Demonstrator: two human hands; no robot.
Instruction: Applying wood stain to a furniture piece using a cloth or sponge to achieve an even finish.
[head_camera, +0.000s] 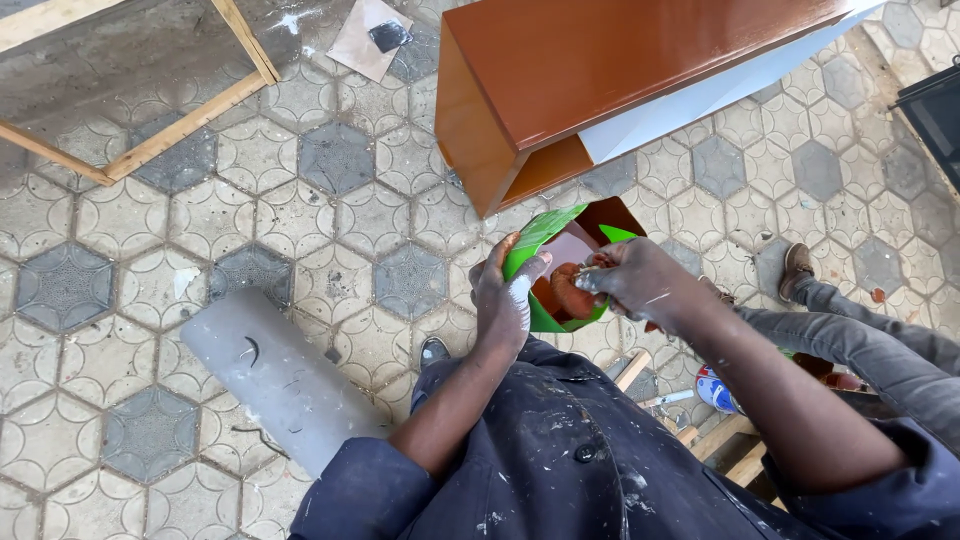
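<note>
Green cut-open container of orange-brown paint, held near the brown cabinet.
Left hand grip wraps its rim; right hand grip pinches a paint-soaked rag inside, above the paved floor.

Green cut container, can nearby

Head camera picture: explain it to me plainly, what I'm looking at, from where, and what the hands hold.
This is one picture from a camera on a person's head, looking down at their own hands over a paved floor. The left hand has a grip on a green container of brown paint. The right hand dips something reddish-brown into it; what it is I cannot tell. Ahead stands a brown cabinet. A grey pipe lies on the left, and another person's leg shows on the right.
</note>
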